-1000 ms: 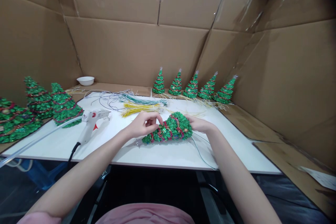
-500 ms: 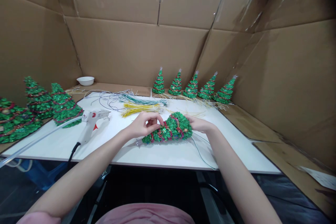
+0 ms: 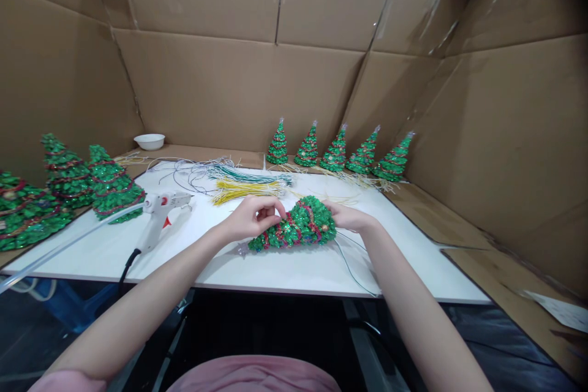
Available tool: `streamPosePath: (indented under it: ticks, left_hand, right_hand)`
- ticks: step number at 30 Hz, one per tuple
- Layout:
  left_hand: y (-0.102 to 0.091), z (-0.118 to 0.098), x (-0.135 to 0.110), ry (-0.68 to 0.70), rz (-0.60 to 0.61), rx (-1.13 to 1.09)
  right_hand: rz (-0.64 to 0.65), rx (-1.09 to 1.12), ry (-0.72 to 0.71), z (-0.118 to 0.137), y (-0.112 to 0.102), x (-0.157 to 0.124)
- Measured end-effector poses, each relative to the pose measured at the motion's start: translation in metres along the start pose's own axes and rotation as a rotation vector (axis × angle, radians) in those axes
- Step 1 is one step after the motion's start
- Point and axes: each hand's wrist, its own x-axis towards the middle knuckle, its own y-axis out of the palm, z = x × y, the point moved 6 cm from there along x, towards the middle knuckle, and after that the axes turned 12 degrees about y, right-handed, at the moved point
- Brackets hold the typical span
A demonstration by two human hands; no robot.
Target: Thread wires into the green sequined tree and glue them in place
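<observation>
A small green tinsel Christmas tree (image 3: 298,226) lies on its side on the white tabletop, its star (image 3: 242,249) pointing left and its base to the right. Red garland and small ornaments wrap it. My left hand (image 3: 257,218) is at the tree's upper side, thumb and fingertips pinched together against the garland; whatever is between them is too small to make out. At the base end, my right hand (image 3: 344,216) grips the tree, its fingers partly hidden behind it. Thin wires (image 3: 351,266) trail from the base over the table.
A white hot glue gun (image 3: 158,217) with its cord stands at left, near several larger green trees (image 3: 114,184). Yellow wires (image 3: 248,190) and green wires (image 3: 250,176) lie beyond my hands. Several small trees (image 3: 335,150) line the back right. A white bowl (image 3: 149,141) sits far left; cardboard walls surround the table.
</observation>
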Motion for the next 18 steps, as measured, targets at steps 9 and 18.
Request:
streamPosePath:
  ticks: [9, 18]
  left_hand:
    - [0.001, -0.0021, 0.0004, -0.004, 0.021, -0.015]
    - [-0.0024, -0.0025, -0.0009, 0.007, -0.013, -0.037]
  right_hand:
    - [-0.006, 0.01, -0.013, 0.0016, -0.0004, -0.0008]
    - [-0.006, 0.012, 0.01, -0.0011, -0.0008, -0.0004]
